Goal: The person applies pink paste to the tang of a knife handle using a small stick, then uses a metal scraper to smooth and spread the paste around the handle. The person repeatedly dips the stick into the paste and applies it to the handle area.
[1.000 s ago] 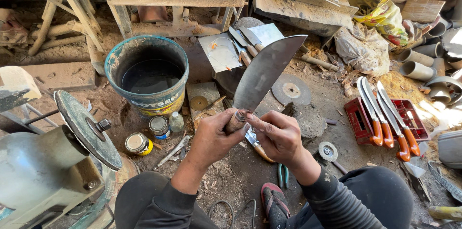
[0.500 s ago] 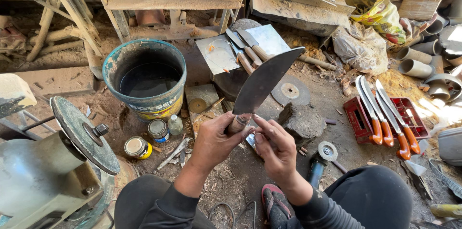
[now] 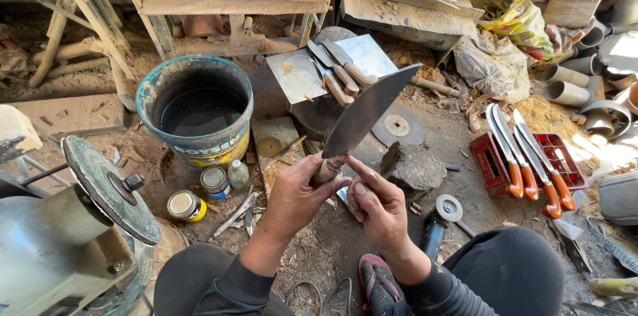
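Both hands, the left hand [image 3: 296, 198] and the right hand [image 3: 379, 206], are bare. Dark charcoal long sleeves [image 3: 222, 283] reach the wrists; dark trousers [image 3: 505, 269] cover the knees, with a red-strapped sandal [image 3: 377, 283].

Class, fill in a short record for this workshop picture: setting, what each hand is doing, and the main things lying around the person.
Setting: dusty workshop floor, person seated
Left hand: grips the wooden handle of a big curved knife, blade pointing up
Right hand: open, fingers touching the knife near the handle
Left side: grinding wheel
Ahead: bucket of dark liquid; two small tins
Right: red crate with orange-handled knives
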